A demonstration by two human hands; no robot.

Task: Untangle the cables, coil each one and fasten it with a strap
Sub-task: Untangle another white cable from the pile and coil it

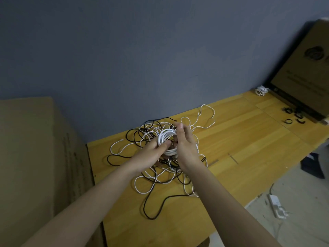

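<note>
Over the wooden table, left hand and right hand grip a white coil.

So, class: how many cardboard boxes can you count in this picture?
2. One large cardboard box stands at the left, beside the table's end; another cardboard box leans against the wall at the far right of the table. Others may lie out of view.

Your head view is dim and evenly lit, with only soft, faint shadows on the yellow wooden tabletop. Wide-angle distortion bends the edges; the brown cardboard box at right is blurred.
</note>
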